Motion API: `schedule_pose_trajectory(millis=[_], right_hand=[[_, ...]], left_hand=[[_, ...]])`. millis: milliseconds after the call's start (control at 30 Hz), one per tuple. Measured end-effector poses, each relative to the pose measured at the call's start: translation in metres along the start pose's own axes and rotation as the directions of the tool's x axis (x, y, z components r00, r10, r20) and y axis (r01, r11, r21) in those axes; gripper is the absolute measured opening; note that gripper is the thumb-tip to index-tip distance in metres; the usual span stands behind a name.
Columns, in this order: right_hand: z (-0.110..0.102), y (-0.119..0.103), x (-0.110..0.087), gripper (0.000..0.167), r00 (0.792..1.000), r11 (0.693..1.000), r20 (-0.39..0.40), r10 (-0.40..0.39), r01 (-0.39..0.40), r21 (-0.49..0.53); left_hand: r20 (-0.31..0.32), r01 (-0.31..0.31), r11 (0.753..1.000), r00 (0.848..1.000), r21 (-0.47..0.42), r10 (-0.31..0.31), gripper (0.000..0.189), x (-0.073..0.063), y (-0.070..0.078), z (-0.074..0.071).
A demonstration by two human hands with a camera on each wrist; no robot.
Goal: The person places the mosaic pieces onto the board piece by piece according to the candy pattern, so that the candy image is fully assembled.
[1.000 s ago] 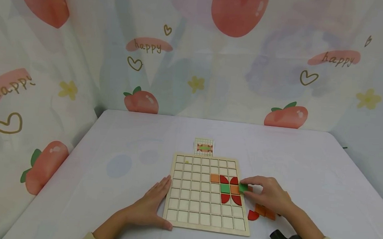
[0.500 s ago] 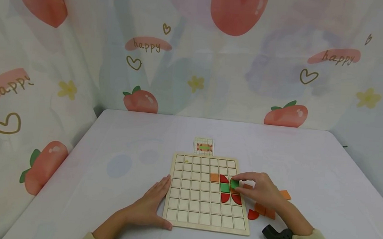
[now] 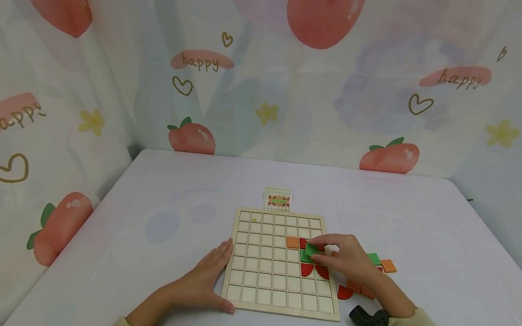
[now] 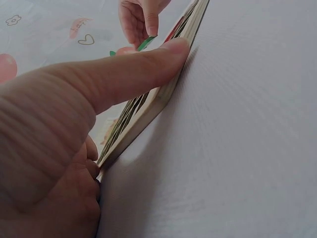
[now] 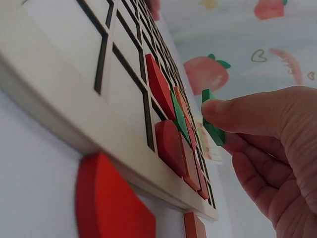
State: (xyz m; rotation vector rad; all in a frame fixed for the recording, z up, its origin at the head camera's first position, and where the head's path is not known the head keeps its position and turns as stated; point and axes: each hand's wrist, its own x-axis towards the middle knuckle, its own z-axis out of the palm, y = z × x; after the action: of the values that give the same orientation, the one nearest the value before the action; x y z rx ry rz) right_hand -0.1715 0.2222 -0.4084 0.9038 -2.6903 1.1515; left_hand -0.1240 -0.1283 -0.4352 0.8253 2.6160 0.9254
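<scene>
Green tile (image 3: 311,250) pinched in my right hand (image 3: 348,258), clear above the board (image 3: 265,282); bare cell (image 3: 293,256) near, leftward. Left hand (image 3: 202,280) farther off, fingers straight, touching board's left edge.

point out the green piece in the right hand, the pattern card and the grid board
Green piece (image 5: 214,131), right wrist view: its lower half
Pattern card (image 3: 278,201), head view: its printed design
Grid board (image 3: 279,267), head view: a bare cell
</scene>
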Motion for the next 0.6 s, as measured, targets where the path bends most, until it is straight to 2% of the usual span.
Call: schedule_pose_trajectory(millis=[400, 600], right_hand=[[0.01, -0.004, 0.009, 0.029, 0.995, 0.995, -0.023, -0.1, 0.1, 0.017], [0.016, -0.007, 0.014, 0.026, 0.998, 0.995, 0.033, -0.058, 0.055, 0.088]], left_hand=[[0.001, -0.008, 1.0, 1.0, -0.001, 0.008, 0.126, 0.0, 0.002, -0.001], [-0.01, -0.027, 0.999, 1.0, -0.016, 0.027, 0.125, 0.0, 0.001, -0.001]])
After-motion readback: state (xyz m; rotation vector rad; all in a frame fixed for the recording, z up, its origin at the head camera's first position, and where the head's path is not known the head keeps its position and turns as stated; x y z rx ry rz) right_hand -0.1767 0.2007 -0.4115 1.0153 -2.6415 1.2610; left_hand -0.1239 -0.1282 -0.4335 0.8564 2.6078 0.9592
